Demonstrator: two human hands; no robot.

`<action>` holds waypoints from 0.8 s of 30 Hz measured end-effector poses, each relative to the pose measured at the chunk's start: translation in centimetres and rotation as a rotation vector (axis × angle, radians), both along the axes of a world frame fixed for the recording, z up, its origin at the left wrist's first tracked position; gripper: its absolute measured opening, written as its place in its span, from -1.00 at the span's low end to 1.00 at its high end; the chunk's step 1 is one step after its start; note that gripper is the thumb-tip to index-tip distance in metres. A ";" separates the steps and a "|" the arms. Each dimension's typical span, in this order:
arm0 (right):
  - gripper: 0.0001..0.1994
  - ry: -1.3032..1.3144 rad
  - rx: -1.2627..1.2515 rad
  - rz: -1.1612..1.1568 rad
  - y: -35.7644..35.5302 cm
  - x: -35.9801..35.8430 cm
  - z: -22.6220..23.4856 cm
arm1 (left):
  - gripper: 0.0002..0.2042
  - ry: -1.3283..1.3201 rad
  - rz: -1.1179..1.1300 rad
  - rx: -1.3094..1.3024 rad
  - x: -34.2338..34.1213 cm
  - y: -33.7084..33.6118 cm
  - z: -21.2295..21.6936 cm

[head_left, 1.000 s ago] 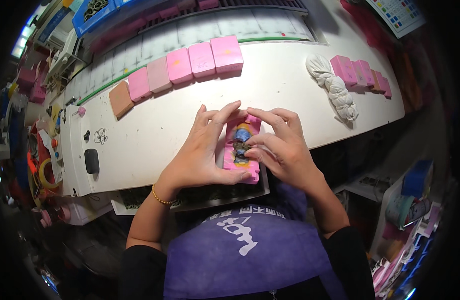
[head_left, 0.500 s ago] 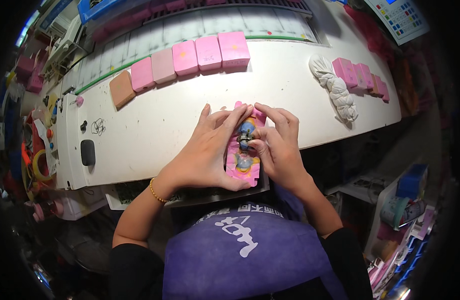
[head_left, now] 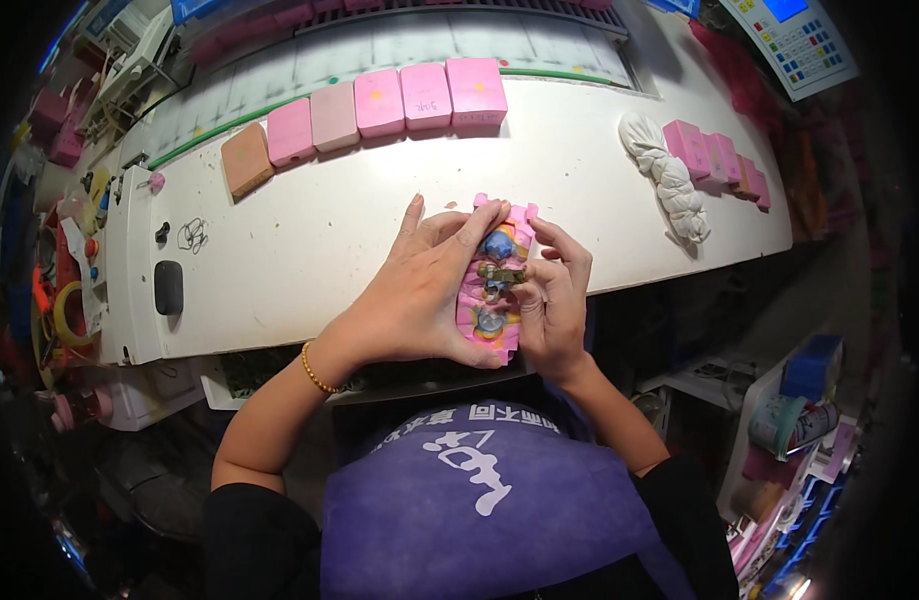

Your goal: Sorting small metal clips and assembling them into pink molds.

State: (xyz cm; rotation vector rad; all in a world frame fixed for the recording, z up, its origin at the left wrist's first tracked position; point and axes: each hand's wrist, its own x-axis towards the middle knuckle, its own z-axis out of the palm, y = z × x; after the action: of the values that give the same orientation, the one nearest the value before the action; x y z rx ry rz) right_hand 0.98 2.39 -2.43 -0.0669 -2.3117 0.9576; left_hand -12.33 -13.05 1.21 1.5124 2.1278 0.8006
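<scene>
Over the front edge of the white table, my left hand (head_left: 420, 285) grips a pink silicone mould (head_left: 470, 320), its fingers along the far left side and its thumb at the near end. The mould's open face carries blue, grey and yellow painted hollows. My right hand (head_left: 560, 300) is closed at the mould's right side, thumb and fingers bent in towards the middle. At their tips a small olive-green piece (head_left: 502, 273) lies crosswise over the mould's middle. Whether it sits in the hollow or is lifted off it, I cannot tell.
A row of pink and tan blocks (head_left: 380, 103) stands along the far side of the white table (head_left: 310, 260). To the right lie a twisted white cloth (head_left: 667, 180) and smaller pink blocks (head_left: 688, 150). A dark oval object (head_left: 169, 287) is at the left, a keypad panel (head_left: 795, 45) at the far right.
The small piece has turned crosswise and shows more of its olive-green surface. My right thumb and fingers have drawn slightly right from the mould's middle. The whole view has shifted a little.
</scene>
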 end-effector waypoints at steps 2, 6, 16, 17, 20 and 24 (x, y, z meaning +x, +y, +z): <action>-0.82 0.007 -0.040 -0.013 -0.5 0.2 -0.7 | 0.35 0.012 0.003 0.024 0.1 0.0 -0.1; -0.84 0.099 0.029 0.019 -0.2 0.2 -1.1 | 0.28 0.037 0.024 0.117 0.2 0.0 -0.3; -0.84 0.183 0.280 -0.158 3.5 -1.6 2.7 | 0.26 0.016 0.037 0.114 0.3 0.1 -0.2; -0.87 0.155 0.257 -0.276 4.9 -2.3 2.8 | 0.26 0.023 0.041 0.093 0.4 0.1 -0.1; -0.82 -0.122 0.289 -0.274 9.0 -3.6 2.3 | 0.32 0.022 0.031 0.074 0.5 0.1 0.1; -0.67 -0.121 0.562 -0.421 13.9 -3.1 2.0 | 0.31 0.029 0.050 0.079 0.6 0.0 0.2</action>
State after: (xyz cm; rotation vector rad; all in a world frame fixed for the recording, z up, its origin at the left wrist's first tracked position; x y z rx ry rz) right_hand -2.09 16.27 -0.43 -0.3667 -2.4524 0.0862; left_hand -11.69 -13.01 1.45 1.5250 2.1865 0.8951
